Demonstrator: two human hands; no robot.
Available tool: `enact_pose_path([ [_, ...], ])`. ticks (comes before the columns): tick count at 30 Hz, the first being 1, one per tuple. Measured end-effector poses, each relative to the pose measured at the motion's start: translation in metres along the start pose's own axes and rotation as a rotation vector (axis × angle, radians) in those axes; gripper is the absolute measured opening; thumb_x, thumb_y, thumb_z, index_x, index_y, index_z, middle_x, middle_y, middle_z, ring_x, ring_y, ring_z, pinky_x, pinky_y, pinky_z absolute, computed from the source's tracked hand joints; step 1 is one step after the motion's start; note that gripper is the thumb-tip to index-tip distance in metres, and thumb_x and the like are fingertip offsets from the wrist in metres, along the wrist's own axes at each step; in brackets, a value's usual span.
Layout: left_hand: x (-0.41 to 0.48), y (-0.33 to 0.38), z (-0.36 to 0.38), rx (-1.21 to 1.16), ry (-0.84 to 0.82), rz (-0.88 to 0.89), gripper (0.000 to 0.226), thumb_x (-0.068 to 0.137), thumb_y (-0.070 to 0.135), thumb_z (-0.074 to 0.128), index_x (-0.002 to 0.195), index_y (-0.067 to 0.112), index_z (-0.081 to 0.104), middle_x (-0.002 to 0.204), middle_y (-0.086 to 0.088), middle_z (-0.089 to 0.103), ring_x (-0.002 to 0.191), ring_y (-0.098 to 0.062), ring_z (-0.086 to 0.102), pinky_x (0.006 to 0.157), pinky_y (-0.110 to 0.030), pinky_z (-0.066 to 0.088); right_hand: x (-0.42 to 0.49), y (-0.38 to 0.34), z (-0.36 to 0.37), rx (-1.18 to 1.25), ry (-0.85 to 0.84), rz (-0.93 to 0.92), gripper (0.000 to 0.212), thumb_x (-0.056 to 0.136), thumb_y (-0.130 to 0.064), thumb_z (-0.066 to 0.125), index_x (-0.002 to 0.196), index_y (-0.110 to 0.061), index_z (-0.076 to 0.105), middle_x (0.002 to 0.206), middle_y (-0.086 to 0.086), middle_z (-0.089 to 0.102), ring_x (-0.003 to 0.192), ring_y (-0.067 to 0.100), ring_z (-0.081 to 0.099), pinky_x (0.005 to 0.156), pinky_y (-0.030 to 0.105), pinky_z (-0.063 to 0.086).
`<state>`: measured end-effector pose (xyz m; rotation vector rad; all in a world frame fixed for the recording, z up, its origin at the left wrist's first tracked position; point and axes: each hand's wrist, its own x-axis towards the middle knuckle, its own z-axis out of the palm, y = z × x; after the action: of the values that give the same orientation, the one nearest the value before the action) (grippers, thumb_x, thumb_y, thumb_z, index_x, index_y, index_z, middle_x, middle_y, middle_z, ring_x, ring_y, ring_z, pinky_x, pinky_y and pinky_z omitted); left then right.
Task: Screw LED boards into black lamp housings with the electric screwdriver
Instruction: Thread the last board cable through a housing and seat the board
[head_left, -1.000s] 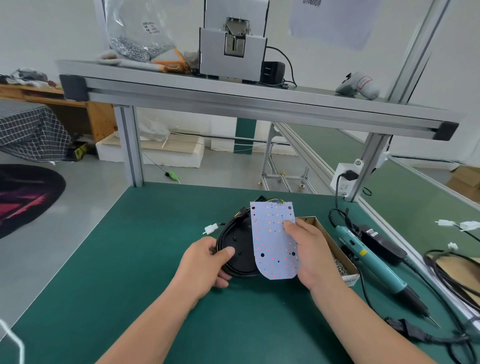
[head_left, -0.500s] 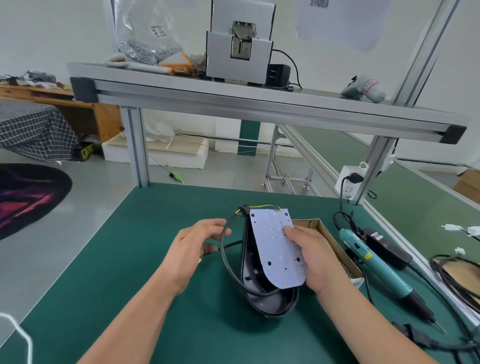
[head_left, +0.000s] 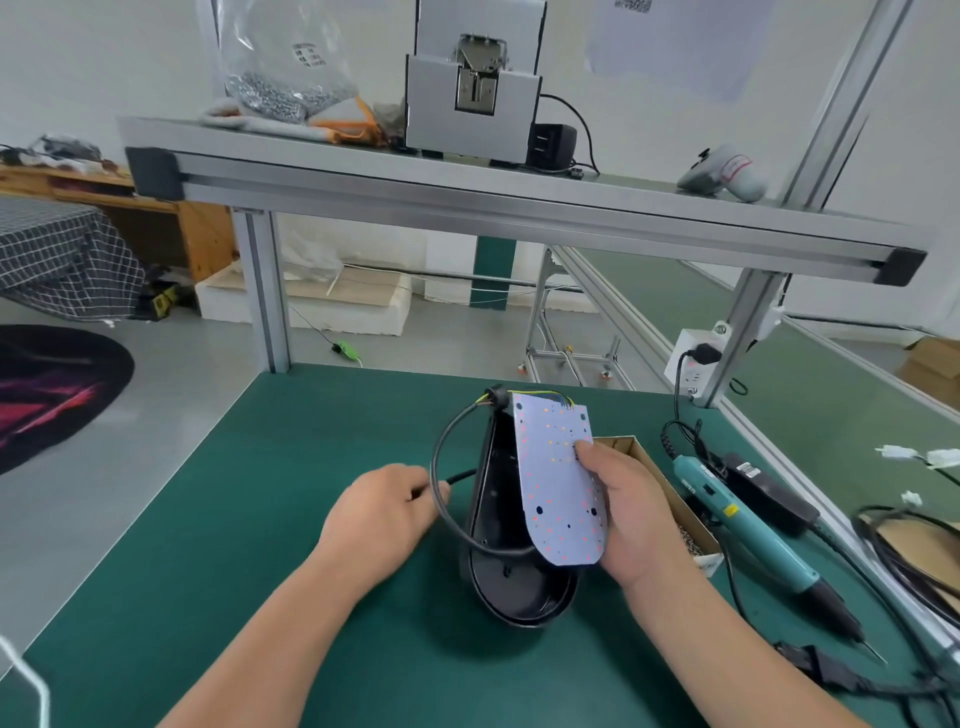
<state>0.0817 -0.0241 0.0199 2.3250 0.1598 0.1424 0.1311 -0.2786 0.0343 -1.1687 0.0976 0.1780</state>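
A black lamp housing (head_left: 506, 545) stands tilted up on its rounded end in the middle of the green table (head_left: 260, 519). My right hand (head_left: 631, 509) holds a white LED board (head_left: 556, 483) against the housing's open face, thumb on the board's front. A black cable (head_left: 452, 467) loops out from the housing's top to the left. My left hand (head_left: 382, 512) pinches that cable. The teal electric screwdriver (head_left: 753, 540) lies on the table to the right, untouched.
A cardboard box (head_left: 670, 499) with screws sits just behind my right hand. Black cords and a power brick (head_left: 769, 488) lie at the right edge. An aluminium shelf (head_left: 467, 192) overhead carries a screw feeder (head_left: 472, 78) and a bag of screws (head_left: 283, 67).
The housing was lying flat a second ago; it has been tipped up on end and drawn nearer. My left hand left the housing's rim and took hold of the cable.
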Motion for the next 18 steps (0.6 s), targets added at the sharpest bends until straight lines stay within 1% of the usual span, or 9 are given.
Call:
enact_pose_path([
  [2,0.0,0.003,-0.003,-0.391,-0.032,-0.109,0.024,0.092,0.034,0.059,0.081,0.018,0.072,0.08,0.003,0.078,0.071,-0.016,0.072,0.064,-0.04,0.061,0.0,-0.001,-0.001,0.031,-0.002,-0.032,0.039,0.103,-0.019,0.057,0.073,-0.021,0.081,0.096,0.01,0.08,0.079,0.027,0.077,0.077,0.04,0.057],
  [4,0.001,0.007,-0.005,-1.006,-0.095,-0.164,0.029,0.094,0.019,0.056,0.071,0.014,0.073,0.116,-0.002,0.08,0.107,-0.017,0.077,0.073,-0.041,0.067,-0.002,-0.002,0.0,0.042,0.002,-0.048,0.046,0.103,-0.018,0.058,0.061,-0.023,0.078,0.089,0.008,0.08,0.073,0.025,0.077,0.067,0.036,0.059],
  [6,0.0,0.011,-0.003,-1.526,-0.176,-0.182,0.046,0.101,0.014,0.051,0.055,0.017,0.051,0.131,-0.011,0.074,0.122,-0.028,0.072,0.078,-0.043,0.066,-0.002,-0.001,0.002,0.05,0.005,-0.041,0.04,0.103,-0.02,0.058,0.07,-0.02,0.082,0.092,0.01,0.08,0.074,0.026,0.077,0.062,0.034,0.061],
  [8,0.0,0.01,0.002,-1.726,-0.203,-0.193,0.05,0.106,0.024,0.051,0.056,0.019,0.046,0.126,-0.013,0.075,0.125,-0.034,0.07,0.083,-0.047,0.065,-0.003,0.0,0.006,0.07,0.008,-0.029,0.036,0.103,-0.021,0.058,0.08,-0.016,0.085,0.095,0.011,0.08,0.075,0.026,0.077,0.06,0.033,0.061],
  [11,0.004,0.01,0.006,-1.709,-0.15,-0.205,0.053,0.108,0.043,0.054,0.06,0.02,0.05,0.092,-0.009,0.071,0.114,-0.031,0.075,0.082,-0.049,0.064,-0.003,0.003,0.005,0.1,0.024,-0.037,0.036,0.103,-0.021,0.057,0.08,-0.016,0.085,0.095,0.009,0.08,0.075,0.025,0.077,0.062,0.031,0.06],
  [13,0.005,0.012,0.005,-1.59,-0.084,-0.195,0.051,0.105,0.053,0.057,0.066,0.022,0.049,0.078,-0.004,0.062,0.086,-0.024,0.074,0.064,-0.038,0.061,-0.004,0.002,0.003,0.116,0.046,-0.045,0.04,0.103,-0.02,0.057,0.074,-0.018,0.083,0.092,0.008,0.08,0.073,0.024,0.077,0.062,0.031,0.06],
  [15,0.007,0.009,0.004,-1.235,0.048,-0.137,0.049,0.097,0.061,0.064,0.075,0.021,0.046,0.071,-0.001,0.052,0.061,-0.017,0.055,0.046,-0.029,0.043,-0.004,0.0,0.001,0.125,0.073,-0.062,0.038,0.103,-0.018,0.058,0.072,-0.018,0.08,0.092,0.009,0.079,0.073,0.026,0.076,0.063,0.033,0.061],
  [16,0.006,0.008,0.002,-0.988,0.1,-0.091,0.051,0.092,0.064,0.067,0.078,0.021,0.043,0.067,0.002,0.048,0.056,-0.015,0.045,0.045,-0.03,0.036,-0.004,-0.002,0.001,0.13,0.085,-0.073,0.031,0.102,-0.019,0.059,0.078,-0.016,0.079,0.096,0.01,0.078,0.076,0.028,0.076,0.065,0.034,0.061],
  [18,0.003,0.007,0.001,-0.572,0.153,-0.011,0.057,0.088,0.064,0.072,0.08,0.022,0.035,0.06,0.013,0.045,0.055,-0.011,0.036,0.052,-0.033,0.035,-0.006,-0.009,-0.002,0.173,0.097,-0.091,0.021,0.102,-0.022,0.06,0.106,-0.01,0.076,0.108,0.012,0.076,0.086,0.03,0.075,0.07,0.036,0.061],
])
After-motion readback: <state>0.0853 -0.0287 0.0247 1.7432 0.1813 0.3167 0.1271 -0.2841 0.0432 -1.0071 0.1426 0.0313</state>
